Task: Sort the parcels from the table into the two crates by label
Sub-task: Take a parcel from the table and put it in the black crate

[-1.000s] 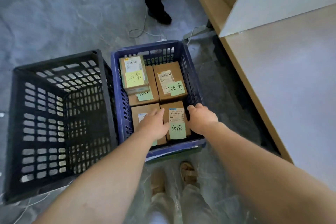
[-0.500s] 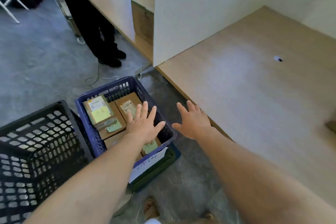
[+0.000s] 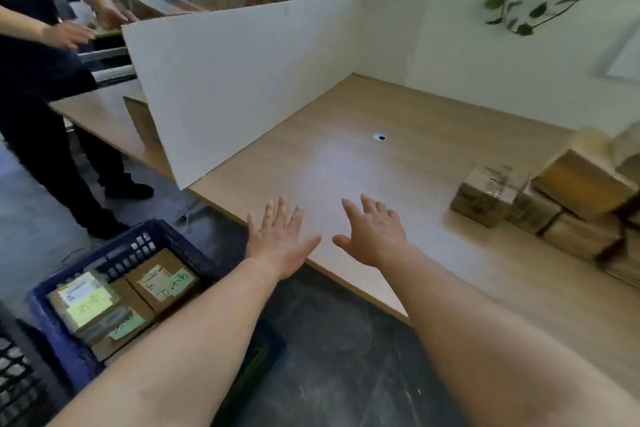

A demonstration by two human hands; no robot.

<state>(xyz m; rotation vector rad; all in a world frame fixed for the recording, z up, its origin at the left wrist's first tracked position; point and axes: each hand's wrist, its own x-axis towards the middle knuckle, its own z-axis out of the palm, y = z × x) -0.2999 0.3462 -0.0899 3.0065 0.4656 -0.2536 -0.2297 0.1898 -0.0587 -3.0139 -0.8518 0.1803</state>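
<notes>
The brown cardboard parcels we are sorting, blurred here, sit stacked at the right end of the tabletop. It is pale wood, with a white divider standing on its left side. Below its near edge, the blue crate holds labelled boxes. Our left hand and right hand hover over that edge, apart, fingers spread, empty.

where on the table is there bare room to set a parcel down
Free: the wooden tabletop between the white divider panel and the stacked brown cardboard parcels, around the small hole. Crowded: the table's right end and the blue plastic crate.
</notes>
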